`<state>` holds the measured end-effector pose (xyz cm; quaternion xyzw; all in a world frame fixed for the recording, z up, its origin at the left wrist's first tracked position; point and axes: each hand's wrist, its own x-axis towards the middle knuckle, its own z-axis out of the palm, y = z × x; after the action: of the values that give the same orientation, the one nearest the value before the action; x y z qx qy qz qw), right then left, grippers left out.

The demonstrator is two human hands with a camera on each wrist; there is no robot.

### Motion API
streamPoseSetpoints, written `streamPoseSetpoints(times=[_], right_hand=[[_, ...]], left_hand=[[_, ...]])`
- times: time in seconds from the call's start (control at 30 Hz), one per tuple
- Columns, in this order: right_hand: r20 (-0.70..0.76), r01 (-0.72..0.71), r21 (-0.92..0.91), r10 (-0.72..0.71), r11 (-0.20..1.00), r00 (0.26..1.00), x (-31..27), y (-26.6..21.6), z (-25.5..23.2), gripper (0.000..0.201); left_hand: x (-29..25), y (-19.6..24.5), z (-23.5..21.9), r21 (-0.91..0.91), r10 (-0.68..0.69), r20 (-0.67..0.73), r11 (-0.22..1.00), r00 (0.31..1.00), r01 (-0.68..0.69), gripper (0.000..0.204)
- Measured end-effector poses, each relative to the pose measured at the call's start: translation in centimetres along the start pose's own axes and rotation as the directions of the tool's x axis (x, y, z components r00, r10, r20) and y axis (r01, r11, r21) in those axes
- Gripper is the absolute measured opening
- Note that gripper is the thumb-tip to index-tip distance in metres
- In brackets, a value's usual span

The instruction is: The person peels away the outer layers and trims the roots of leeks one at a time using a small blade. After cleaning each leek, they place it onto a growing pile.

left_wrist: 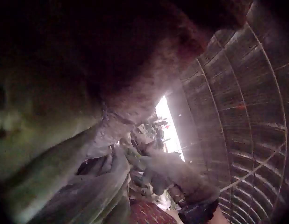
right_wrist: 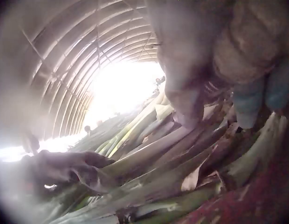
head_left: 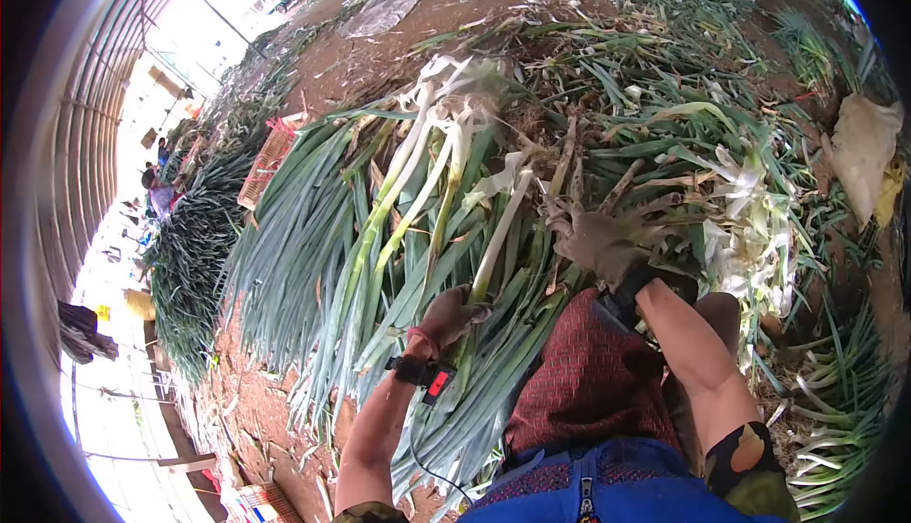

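My gloved left hand grips a green onion low on its stalk, where the white shank turns green. The shank slants up and away from that hand, its pale end near the middle of the pile. To the right, my gloved right hand hovers over dry, root-like ends with its fingers spread. Blue fingertips of this hand point down beside the stalks in the right wrist view. Several trimmed green onions with white shanks lie across the leafy pile. The left wrist view is mostly dark.
Peeled pale husks heap up on the right, with more onions below them. An orange crate stands behind the pile at left. Leaf litter covers the brown ground under the arched roof. My red-patterned lap borders the pile.
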<state>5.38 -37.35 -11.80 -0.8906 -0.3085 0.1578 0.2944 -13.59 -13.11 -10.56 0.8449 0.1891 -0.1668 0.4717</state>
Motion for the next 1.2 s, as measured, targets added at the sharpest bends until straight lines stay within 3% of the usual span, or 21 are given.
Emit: streamPoseSetpoints(times=[0.07, 0.13, 0.17, 0.2, 0.23, 0.27, 0.3, 0.37, 0.4, 0.43, 0.5, 0.53, 0.57, 0.6, 0.63, 0.7, 0.8, 0.9, 1.0, 1.1, 1.2], right_hand=[[0.040, 0.061, 0.041, -0.063, 0.997, 0.997, -0.7, -0.4, -0.4, 0.064], [0.057, 0.003, -0.044, -0.001, 0.999, 0.998, -2.8, -1.0, -2.0, 0.064], [0.040, -0.035, -0.068, 0.037, 0.997, 0.999, -4.0, -1.7, -3.6, 0.064], [-0.019, -0.088, -0.050, 0.087, 0.995, 0.996, -5.7, -2.4, -5.8, 0.065], [-0.051, -0.114, 0.027, 0.115, 0.993, 0.992, -6.8, -1.4, -6.5, 0.066], [-0.084, -0.134, 0.105, 0.143, 0.985, 0.986, -7.9, -0.4, -7.2, 0.067], [-0.062, -0.104, 0.044, 0.106, 0.994, 0.992, -9.4, 0.8, -7.4, 0.068], [-0.029, -0.048, -0.022, 0.047, 0.999, 0.998, -12.8, 1.9, -7.2, 0.065], [-0.019, -0.025, -0.029, 0.024, 0.999, 1.000, -14.4, 2.3, -6.8, 0.062], [-0.026, -0.016, 0.017, 0.017, 1.000, 1.000, -16.2, 2.5, -5.9, 0.055], [0.056, -0.110, 0.032, 0.108, 0.993, 0.993, -17.7, 2.0, -5.9, 0.054], [0.143, -0.205, -0.013, 0.204, 0.979, 0.968, -18.3, 0.9, -6.9, 0.059], [0.219, -0.291, -0.066, 0.299, 0.954, 0.929, -18.5, 0.1, -7.5, 0.064], [0.234, -0.268, -0.037, 0.270, 0.963, 0.934, -18.4, -0.3, -7.5, 0.066], [0.251, -0.247, -0.007, 0.241, 0.969, 0.938, -18.5, -0.7, -7.5, 0.069], [0.248, -0.165, -0.014, 0.163, 0.986, 0.955, -18.5, 0.4, -6.7, 0.073], [0.228, -0.096, -0.086, 0.113, 0.992, 0.967, -17.0, 3.1, -5.2, 0.079], [0.256, -0.200, -0.058, 0.208, 0.978, 0.944, -16.3, 1.3, -7.0, 0.080], [0.248, -0.213, -0.046, 0.218, 0.976, 0.944, -16.3, 1.2, -7.0, 0.077], [0.249, -0.280, -0.060, 0.286, 0.958, 0.925, -15.4, 2.2, -6.8, 0.072], [0.156, -0.323, -0.028, 0.324, 0.946, 0.933, -15.5, 2.6, -7.0, 0.068]], left_hand=[[-0.1, -0.3, -0.1, -0.071, 0.008, -0.012, 0.997, 1.000, -0.009, 0.031], [0.6, -0.9, -1.6, -0.054, 0.071, -0.028, 0.996, 0.997, -0.072, 0.031], [-0.3, 1.5, -3.3, 0.101, 0.029, -0.070, 0.995, 0.997, -0.022, 0.032], [1.6, -2.2, -4.5, -0.009, 0.124, -0.157, 0.992, 0.980, -0.127, 0.035], [0.5, 0.6, -6.9, 0.369, 0.202, -0.142, 0.919, 0.969, -0.138, 0.020], [-1.1, 4.4, -8.4, 0.301, 0.170, -0.162, 0.946, 0.972, -0.116, 0.022], [1.0, 1.7, -10.5, 0.322, 0.223, -0.277, 0.938, 0.934, -0.128, 0.027], [0.9, 5.3, -14.0, 0.747, 0.212, -0.275, 0.661, 0.938, 0.069, 0.044], [0.7, 6.3, -14.3, 0.808, 0.351, -0.317, 0.586, 0.881, 0.058, 0.051], [0.6, 8.8, -14.1, 0.850, 0.358, -0.297, 0.522, 0.885, 0.074, 0.052], [4.0, 7.2, -12.1, 0.664, 0.616, -0.288, 0.681, 0.733, -0.311, 0.039], [6.3, 6.0, -9.7, 0.382, 0.536, -0.185, 0.811, 0.824, -0.442, 0.035], [6.7, 7.1, -6.4, 0.289, 0.567, -0.066, 0.799, 0.821, -0.528, 0.029], [7.1, 8.2, -3.0, 0.176, 0.588, 0.055, 0.790, 0.807, -0.588, 0.023], [5.7, 11.2, -0.2, 0.226, 0.328, 0.192, 0.902, 0.925, -0.367, 0.025], [7.9, 9.6, 5.9, 0.259, 0.585, 0.145, 0.756, 0.798, -0.602, 0.024], [9.3, 8.4, 11.6, 0.428, 0.554, 0.011, 0.750, 0.832, -0.505, 0.022], [9.3, 8.4, 12.5, 0.705, 0.458, -0.085, 0.656, 0.885, -0.272, 0.018], [11.6, 5.8, 13.7, 0.739, 0.477, -0.116, 0.627, 0.872, -0.245, 0.023], [11.6, 7.3, 14.1, 0.747, 0.278, -0.138, 0.660, 0.951, -0.085, 0.032], [10.3, 10.1, 13.1, 0.720, 0.177, -0.033, 0.687, 0.984, -0.099, 0.036]])
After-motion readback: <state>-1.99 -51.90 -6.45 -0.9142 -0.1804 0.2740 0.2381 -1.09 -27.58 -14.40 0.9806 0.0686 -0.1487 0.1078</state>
